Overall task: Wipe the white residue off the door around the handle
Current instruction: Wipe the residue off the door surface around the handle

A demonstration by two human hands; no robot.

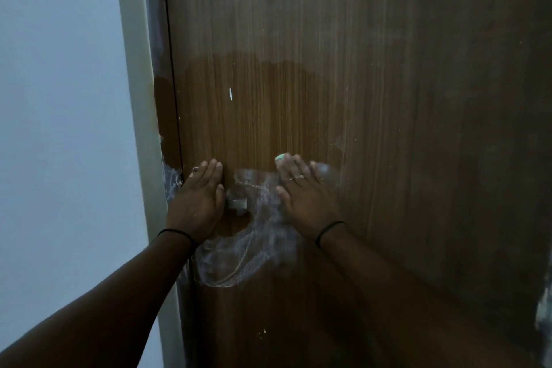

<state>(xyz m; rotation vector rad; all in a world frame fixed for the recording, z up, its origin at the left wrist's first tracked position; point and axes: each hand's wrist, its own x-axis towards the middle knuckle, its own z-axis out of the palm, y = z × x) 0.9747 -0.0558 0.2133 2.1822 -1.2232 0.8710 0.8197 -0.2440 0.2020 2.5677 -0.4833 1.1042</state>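
Pressing one door [358,98], two hands, left hand [198,203] flat over one handle [237,204], right hand [304,191] fingers flat on green cloth [281,157]

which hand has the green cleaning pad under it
The right hand: a green pad peeks out past its fingertips. The left hand lies flat over the handle with nothing under it.

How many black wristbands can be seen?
2. One black wristband is on the wrist of the left hand; the other wristband is on the wrist of the right hand. None seems hidden.
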